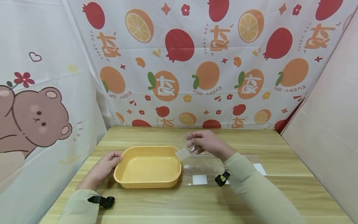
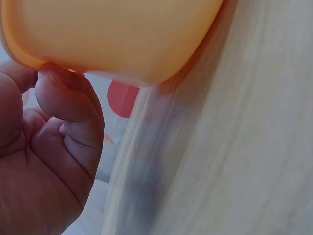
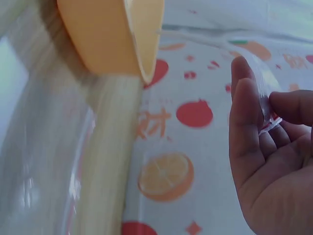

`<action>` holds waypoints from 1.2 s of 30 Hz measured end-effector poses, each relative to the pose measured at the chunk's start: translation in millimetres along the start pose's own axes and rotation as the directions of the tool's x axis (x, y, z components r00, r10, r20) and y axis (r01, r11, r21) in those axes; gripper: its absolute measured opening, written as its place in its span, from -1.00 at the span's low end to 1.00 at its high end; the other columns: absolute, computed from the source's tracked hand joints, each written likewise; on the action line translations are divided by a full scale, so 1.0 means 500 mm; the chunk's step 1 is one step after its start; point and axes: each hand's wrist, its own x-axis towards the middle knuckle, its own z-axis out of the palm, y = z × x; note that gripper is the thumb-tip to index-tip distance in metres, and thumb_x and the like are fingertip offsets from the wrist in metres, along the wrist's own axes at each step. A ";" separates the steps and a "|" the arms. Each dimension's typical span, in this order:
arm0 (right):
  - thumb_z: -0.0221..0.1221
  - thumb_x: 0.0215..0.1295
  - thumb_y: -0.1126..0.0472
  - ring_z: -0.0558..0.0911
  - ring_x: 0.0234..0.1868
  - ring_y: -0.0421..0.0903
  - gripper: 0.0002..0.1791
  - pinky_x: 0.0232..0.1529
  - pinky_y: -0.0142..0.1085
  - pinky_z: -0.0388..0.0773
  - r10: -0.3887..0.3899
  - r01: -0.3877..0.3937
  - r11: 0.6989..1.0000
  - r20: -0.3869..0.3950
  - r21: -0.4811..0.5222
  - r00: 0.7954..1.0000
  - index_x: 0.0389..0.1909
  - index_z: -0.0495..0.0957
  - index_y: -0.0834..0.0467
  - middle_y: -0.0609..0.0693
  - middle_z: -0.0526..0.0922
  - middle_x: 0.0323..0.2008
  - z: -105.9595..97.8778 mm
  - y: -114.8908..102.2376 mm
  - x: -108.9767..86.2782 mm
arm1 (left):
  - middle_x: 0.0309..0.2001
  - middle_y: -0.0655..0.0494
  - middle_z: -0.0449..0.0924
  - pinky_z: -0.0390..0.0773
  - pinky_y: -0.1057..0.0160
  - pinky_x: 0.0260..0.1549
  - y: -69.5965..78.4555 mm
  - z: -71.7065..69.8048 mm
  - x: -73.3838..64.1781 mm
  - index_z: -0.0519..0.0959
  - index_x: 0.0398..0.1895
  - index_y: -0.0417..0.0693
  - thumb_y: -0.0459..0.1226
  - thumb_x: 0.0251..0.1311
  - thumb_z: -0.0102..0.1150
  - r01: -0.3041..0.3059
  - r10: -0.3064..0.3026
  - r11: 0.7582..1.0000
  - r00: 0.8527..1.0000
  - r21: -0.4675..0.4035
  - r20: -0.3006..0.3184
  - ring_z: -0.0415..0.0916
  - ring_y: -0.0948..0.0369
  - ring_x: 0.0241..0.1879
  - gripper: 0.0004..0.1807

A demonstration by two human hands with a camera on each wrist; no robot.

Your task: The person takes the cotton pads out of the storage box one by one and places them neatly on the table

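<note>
A yellow plastic basin (image 1: 148,184) stands on the table with nothing inside it. My left hand (image 1: 104,167) grips its left rim; in the left wrist view, the curled fingers (image 2: 71,95) meet the basin's edge. Above the basin's right end, my right hand (image 1: 209,143) pinches a clear plastic bag (image 1: 183,154) with a white label. The right wrist view shows this bag (image 3: 266,85) between thumb and fingertips. Under the right forearm, more clear bags (image 1: 201,166) lie flat on the table, partly hidden by the arm.
White labels (image 1: 260,169) mark the bags lying right of the basin. The wood-grain table (image 1: 156,205) ends at a fruit-print cloth (image 1: 179,77) behind. A bear-print cloth (image 1: 50,124) hangs at the left, a plain one (image 1: 332,109) at the right.
</note>
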 end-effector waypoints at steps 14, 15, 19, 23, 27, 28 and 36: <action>0.00 0.57 0.28 0.60 -0.34 0.04 -0.77 -0.31 -0.15 0.62 0.027 0.011 0.949 0.115 -0.315 0.993 0.04 0.60 0.22 0.20 0.65 -0.24 -0.215 0.055 -0.119 | -0.14 -0.15 0.54 0.67 0.17 -0.34 0.006 -0.003 -0.009 0.31 0.15 -0.41 -0.22 0.57 -0.07 0.013 -0.013 1.000 1.000 0.001 -0.013 0.59 0.12 -0.27 -0.63; 0.00 0.56 0.29 0.58 -0.37 0.02 -0.77 -0.34 -0.17 0.61 0.039 0.006 0.938 0.123 -0.347 0.992 0.01 0.61 0.20 0.20 0.65 -0.27 -0.230 0.062 -0.130 | -0.14 -0.15 0.54 0.67 0.16 -0.34 0.006 -0.003 -0.010 0.31 0.15 -0.41 -0.22 0.57 -0.08 0.011 -0.011 1.000 1.000 -0.002 -0.012 0.59 0.12 -0.27 -0.63; 0.00 0.51 0.35 0.57 -0.41 0.00 -0.78 -0.39 -0.18 0.61 0.083 -0.012 0.896 0.141 -0.443 0.986 -0.07 0.63 0.20 0.16 0.64 -0.34 -0.285 0.091 -0.172 | -0.15 -0.13 0.55 0.67 0.16 -0.34 0.004 -0.001 -0.010 0.32 0.15 -0.40 -0.22 0.58 -0.08 0.013 -0.013 1.000 1.000 -0.012 -0.012 0.60 0.12 -0.27 -0.64; 0.01 0.47 0.38 0.62 -0.40 -0.02 -0.77 -0.39 -0.18 0.65 0.147 -0.065 0.880 0.140 -0.471 0.979 -0.09 0.65 0.23 0.13 0.65 -0.35 -0.338 0.117 -0.203 | -0.16 -0.12 0.54 0.66 0.16 -0.37 0.003 0.001 -0.008 0.32 0.14 -0.40 -0.21 0.58 -0.07 0.008 -0.008 1.000 1.000 -0.010 -0.014 0.59 0.11 -0.29 -0.63; 0.04 0.45 0.36 0.56 -0.50 -0.11 -0.78 -0.46 -0.26 0.61 0.233 -0.145 0.879 0.145 -0.454 0.961 -0.10 0.66 0.23 0.10 0.61 -0.43 -0.389 0.134 -0.231 | -0.17 -0.11 0.54 0.66 0.17 -0.39 0.003 0.003 -0.009 0.33 0.13 -0.39 -0.22 0.57 -0.06 0.014 -0.014 1.000 1.000 -0.016 -0.020 0.59 0.12 -0.31 -0.64; 0.05 0.45 0.36 0.54 -0.52 -0.13 -0.78 -0.48 -0.28 0.59 0.260 -0.168 0.877 0.151 -0.450 0.954 -0.10 0.66 0.23 0.10 0.60 -0.45 -0.400 0.137 -0.239 | -0.17 -0.10 0.54 0.65 0.17 -0.40 0.003 0.003 -0.009 0.32 0.14 -0.40 -0.22 0.57 -0.06 0.010 -0.010 1.000 1.000 -0.014 -0.016 0.58 0.12 -0.31 -0.64; 0.10 0.31 0.37 0.39 -0.63 -0.22 -0.84 -0.57 -0.39 0.43 0.546 -0.478 0.774 0.053 -0.415 0.836 -0.24 0.65 0.27 -0.02 0.56 -0.55 -0.451 0.179 -0.297 | -0.17 -0.10 0.53 0.64 0.20 -0.40 0.003 0.001 -0.009 0.32 0.16 -0.41 -0.20 0.57 -0.04 0.000 0.000 1.000 1.000 -0.001 -0.006 0.57 0.14 -0.31 -0.60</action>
